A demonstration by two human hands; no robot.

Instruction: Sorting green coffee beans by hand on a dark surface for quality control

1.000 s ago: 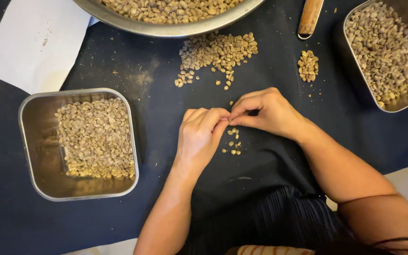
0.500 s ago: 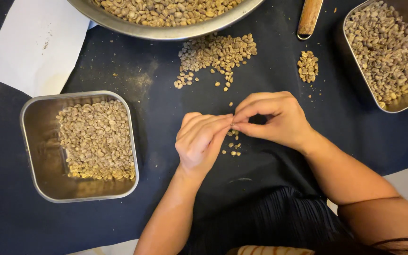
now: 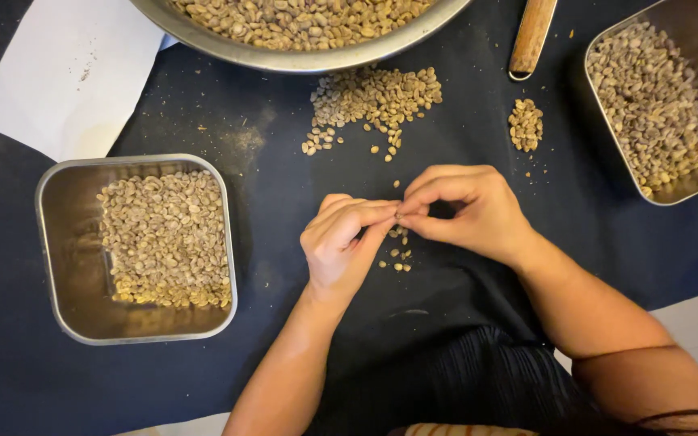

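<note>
Pinching one pale bean point(image 3: 398, 215) between the fingertips of my left hand point(image 3: 341, 242) and right hand point(image 3: 470, 211), both hands meeting above the dark cloth point(image 3: 268, 186). A few loose beans point(image 3: 397, 257) lie just beneath them. Farther up sit a spread pile point(image 3: 373, 97) and a small heap point(image 3: 525, 123) (tighter, near a wooden handle point(image 3: 531, 36)). Square tin point(image 3: 135, 246) to my left, another tin point(image 3: 656, 105) right, big round bowl point(image 3: 300, 32) at top, white paper point(image 3: 70, 77) beside it.
</note>
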